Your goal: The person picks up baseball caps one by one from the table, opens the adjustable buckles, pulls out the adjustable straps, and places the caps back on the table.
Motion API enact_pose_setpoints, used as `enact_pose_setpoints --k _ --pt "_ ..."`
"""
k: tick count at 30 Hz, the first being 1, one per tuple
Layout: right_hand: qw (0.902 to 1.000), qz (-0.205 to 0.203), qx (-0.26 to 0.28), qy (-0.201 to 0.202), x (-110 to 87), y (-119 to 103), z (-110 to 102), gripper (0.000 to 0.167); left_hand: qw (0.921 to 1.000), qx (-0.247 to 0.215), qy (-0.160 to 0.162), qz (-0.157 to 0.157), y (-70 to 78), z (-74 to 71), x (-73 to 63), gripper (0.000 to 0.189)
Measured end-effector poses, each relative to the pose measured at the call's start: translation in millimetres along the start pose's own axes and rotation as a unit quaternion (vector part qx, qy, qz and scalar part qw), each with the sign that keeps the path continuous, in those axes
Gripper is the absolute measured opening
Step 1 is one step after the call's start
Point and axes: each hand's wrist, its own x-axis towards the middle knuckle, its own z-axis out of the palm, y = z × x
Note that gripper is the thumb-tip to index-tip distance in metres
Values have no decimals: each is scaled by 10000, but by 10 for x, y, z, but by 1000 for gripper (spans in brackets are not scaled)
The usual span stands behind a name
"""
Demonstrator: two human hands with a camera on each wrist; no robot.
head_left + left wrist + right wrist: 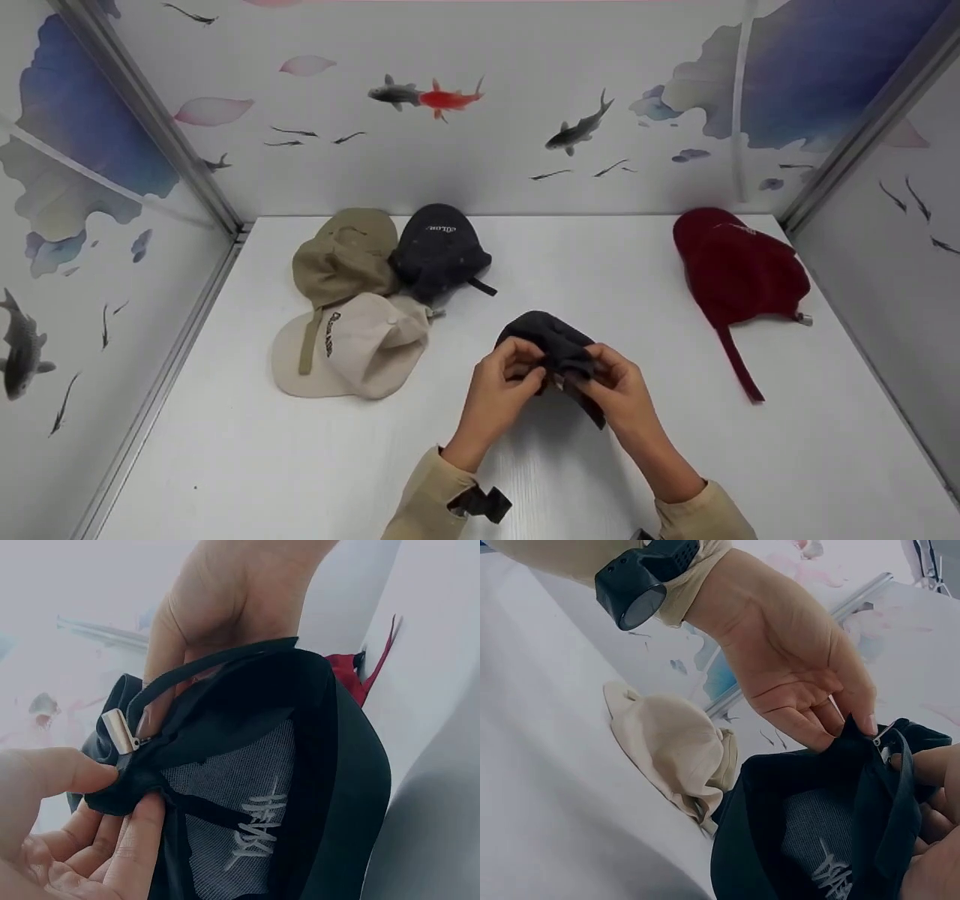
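Both hands hold a dark baseball cap point(538, 327) above the table, its hollow inside facing the wrist cameras. My left hand point(495, 386) pinches the cap's edge beside a metal buckle point(118, 732), thumb on one side and fingers on the other. My right hand point(624, 390) grips the strap side across from it, with fingertips close to the buckle. The loose strap point(217, 660) arches over the opening in the left wrist view. White stitched lettering point(259, 829) shows on the mesh lining. Part of the right fingers is hidden behind the strap.
At the left of the white table point(240, 450) lie a khaki cap point(349, 255), a navy cap point(439, 251) and a beige cap point(371, 341), close together. A red cap point(739, 262) with a dangling strap lies at the right. Printed panels point(480, 172) wall the table in.
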Motion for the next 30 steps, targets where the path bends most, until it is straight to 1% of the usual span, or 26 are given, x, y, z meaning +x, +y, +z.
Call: enact_pose_setpoints --k 6,12,14,19,21,26,28,30 --pt "9996 4 81 -257 -9 -21 -41 13 9999 71 30 126 -22 -51 15 11" --pt "9987 -85 125 -492 -20 -42 -73 15 9994 80 274 176 -66 -123 21 13" --pt "9983 -118 151 -544 -22 -46 -79 15 9993 -114 337 144 -67 -134 10 16" --pt "9976 -256 81 -643 -14 -34 -80 13 9956 -838 391 133 -36 -110 -7 19" --pt "9974 -311 -36 -655 -8 -23 -77 12 9950 -902 383 191 -25 -82 -6 21" --pt "9979 -286 -280 -505 2 -11 -64 16 9970 -688 250 244 -4 -14 -28 23" --pt "9983 -243 -317 -435 2 -12 -56 18 9981 -493 106 340 -2 6 -46 25" --pt "9981 -250 -374 -422 0 -15 -49 19 9984 -228 -25 514 -10 31 -54 28"
